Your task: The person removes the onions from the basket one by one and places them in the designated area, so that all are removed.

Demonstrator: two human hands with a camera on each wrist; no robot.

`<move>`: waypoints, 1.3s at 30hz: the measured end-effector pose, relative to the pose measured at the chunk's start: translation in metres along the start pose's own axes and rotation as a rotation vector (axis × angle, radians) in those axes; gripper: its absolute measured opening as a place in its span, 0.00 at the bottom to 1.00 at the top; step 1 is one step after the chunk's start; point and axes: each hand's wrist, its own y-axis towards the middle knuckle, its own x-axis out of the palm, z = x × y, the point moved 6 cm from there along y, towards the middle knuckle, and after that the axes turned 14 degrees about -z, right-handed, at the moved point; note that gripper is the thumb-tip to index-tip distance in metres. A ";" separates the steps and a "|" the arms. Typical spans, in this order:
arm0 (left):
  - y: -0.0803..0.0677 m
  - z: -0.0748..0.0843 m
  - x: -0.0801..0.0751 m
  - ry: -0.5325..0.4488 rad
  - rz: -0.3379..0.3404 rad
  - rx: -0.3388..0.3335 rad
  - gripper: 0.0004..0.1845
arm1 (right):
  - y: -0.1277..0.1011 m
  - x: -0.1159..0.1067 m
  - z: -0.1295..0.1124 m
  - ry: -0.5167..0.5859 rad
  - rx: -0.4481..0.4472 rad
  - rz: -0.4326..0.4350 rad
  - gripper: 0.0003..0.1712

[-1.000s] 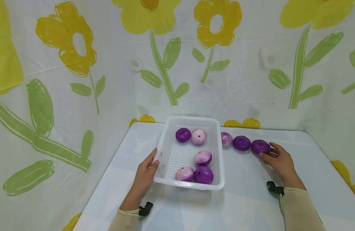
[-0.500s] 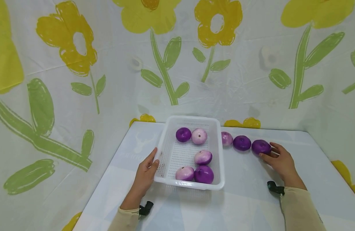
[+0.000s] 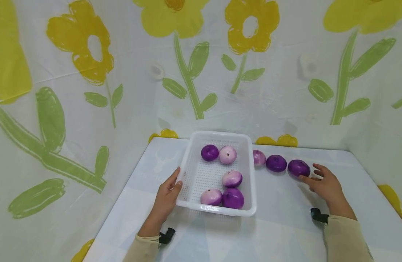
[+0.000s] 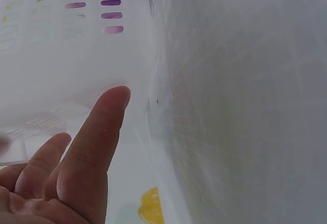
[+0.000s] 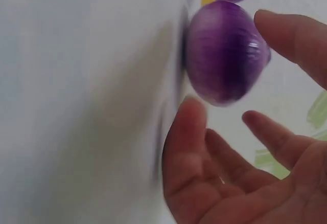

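Note:
A white plastic basket (image 3: 201, 207) stands on the table, holding several purple and pale pink onions. At its left side is my left hand (image 3: 167, 196). In the left wrist view its fingers lie fairly straight beside the perforated wall, and one fingertip (image 4: 120, 92) appears to touch it. To the basket's right, onions form a row: a pinkish one (image 3: 259, 158) partly hidden by the rim, a dark purple one (image 3: 276, 163), and another purple onion (image 3: 298, 168) at the end. My right hand (image 3: 328, 185) is spread beside that end onion, thumb and fingers apart, holding nothing.
The white table (image 3: 286, 225) backs onto a hanging white cloth (image 3: 279, 80) printed with yellow flowers. Inside the basket, a purple onion (image 3: 209, 153) and a pale one (image 3: 227, 155) sit toward the far end, others toward the near right.
My right hand has drawn slightly right, its fingers coming away from the end onion. The view has shifted a little. The left hand and basket otherwise look unchanged.

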 end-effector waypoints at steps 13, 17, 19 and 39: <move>0.002 0.003 0.002 0.019 0.007 -0.003 0.31 | -0.012 -0.013 -0.084 -0.397 -0.196 0.026 0.52; 0.002 0.004 -0.001 0.031 0.011 -0.001 0.31 | -0.008 -0.001 -0.135 -0.454 -0.313 -0.093 0.49; 0.001 0.003 -0.002 0.033 0.007 -0.004 0.31 | -0.008 0.008 -0.160 -0.490 -0.370 -0.147 0.46; -0.001 0.000 -0.001 0.027 0.011 -0.011 0.30 | -0.019 0.174 -0.300 -0.784 -0.619 -0.679 0.40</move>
